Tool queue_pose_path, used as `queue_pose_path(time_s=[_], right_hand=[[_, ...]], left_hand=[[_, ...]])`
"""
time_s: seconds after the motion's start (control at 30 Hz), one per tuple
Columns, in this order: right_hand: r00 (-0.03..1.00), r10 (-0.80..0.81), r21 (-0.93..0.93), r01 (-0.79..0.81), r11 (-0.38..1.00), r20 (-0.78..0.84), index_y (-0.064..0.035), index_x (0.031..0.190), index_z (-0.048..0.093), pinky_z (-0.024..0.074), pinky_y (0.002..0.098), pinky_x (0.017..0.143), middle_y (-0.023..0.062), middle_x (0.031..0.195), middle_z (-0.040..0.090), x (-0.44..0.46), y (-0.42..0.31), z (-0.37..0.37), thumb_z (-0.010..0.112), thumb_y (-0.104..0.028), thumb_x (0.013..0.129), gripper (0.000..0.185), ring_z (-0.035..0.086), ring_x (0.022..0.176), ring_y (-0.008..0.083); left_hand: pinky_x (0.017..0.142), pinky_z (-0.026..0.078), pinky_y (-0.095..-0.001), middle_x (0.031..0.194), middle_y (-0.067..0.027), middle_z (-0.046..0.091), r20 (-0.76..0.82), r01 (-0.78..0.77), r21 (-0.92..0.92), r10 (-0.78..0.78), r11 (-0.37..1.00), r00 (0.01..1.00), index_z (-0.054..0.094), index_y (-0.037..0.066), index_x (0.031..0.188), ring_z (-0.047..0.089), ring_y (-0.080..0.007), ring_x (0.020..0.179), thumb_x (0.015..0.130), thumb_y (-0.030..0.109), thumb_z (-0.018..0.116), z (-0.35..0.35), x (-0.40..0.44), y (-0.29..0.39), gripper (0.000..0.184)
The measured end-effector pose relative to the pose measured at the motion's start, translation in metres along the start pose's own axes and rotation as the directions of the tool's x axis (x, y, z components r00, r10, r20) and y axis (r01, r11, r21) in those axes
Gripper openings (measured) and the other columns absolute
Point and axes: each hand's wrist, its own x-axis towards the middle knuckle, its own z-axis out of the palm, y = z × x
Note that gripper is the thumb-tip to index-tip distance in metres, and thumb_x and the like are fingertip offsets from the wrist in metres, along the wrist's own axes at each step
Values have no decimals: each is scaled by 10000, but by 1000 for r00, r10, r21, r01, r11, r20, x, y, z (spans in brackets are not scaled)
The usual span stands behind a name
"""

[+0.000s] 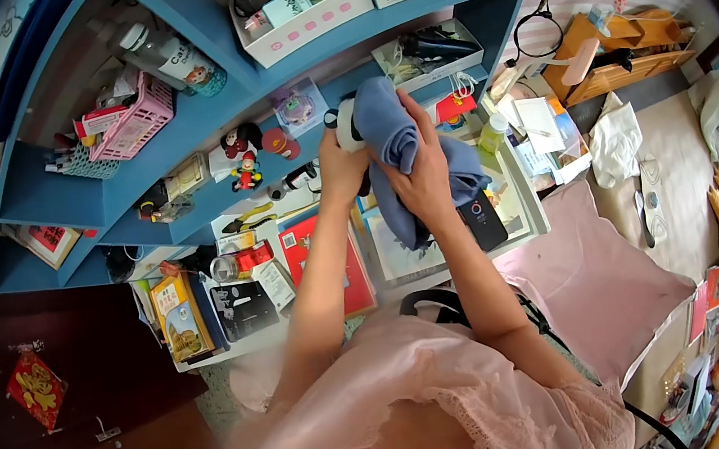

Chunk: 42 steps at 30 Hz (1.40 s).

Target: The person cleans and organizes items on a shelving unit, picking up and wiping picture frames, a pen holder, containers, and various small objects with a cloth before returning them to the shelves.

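My left hand (341,169) is closed around a small white figure with black patches (348,128), held up in front of the blue shelf. Bunched in my right hand (425,181) is a blue cloth (389,121), which presses against the figure's side. Loose folds of the cloth hang below the hand, over the open drawer. My fingers and the cloth hide much of the figure. Under the cloth's lower end, a dark phone-like object (483,221) lies in the drawer.
The blue shelf (267,73) holds white boxes (307,33), a pink basket (137,119), a bottle (179,62) and small figurines (245,171). A red book (321,261) and a yellow book (179,316) lie nearer me. A pink cloth (596,261) covers a surface at right.
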Motion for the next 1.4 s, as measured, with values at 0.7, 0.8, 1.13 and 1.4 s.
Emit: queue_pose_path(time_s=[0.7,0.8,1.13,1.4], right_hand=[[386,710,376,-908,182,588,28,1214,476,493,313,788,136,1047,609,-32,15,-9,686,-345,795,599,607,916,192],[346,656,439,-898,26,670,25,1224,475,510,322,777,137,1054,612,-38,13,2,661,-351,814,587,616,921,207],[725,603,147,-672,726,332,-2,1090,594,476,357,800,159,1140,579,14,62,-23,611,-276,837,374,613,945,228],[900,235,-317,-117,941,366,-35,1053,568,483,449,777,155,1205,484,47,133,39,656,-221,743,373,585,922,381]], left_hand=[[927,448,-373,1146,-106,565,47,48,-660,-23,750,999,455,16,1229,562,-233,1050,709,64,707,-106,-19,2,580],[909,453,-348,1088,-98,600,66,69,-502,-41,862,997,477,9,1214,584,-206,1005,713,37,711,-93,-13,9,554],[887,430,-306,1089,-83,596,112,213,-382,-184,899,977,511,19,1183,569,-193,1000,707,143,762,-51,-13,-21,552],[927,414,-320,1147,-98,569,113,202,-369,-172,907,979,470,14,1232,543,-205,1068,728,134,742,-41,-8,-6,585]])
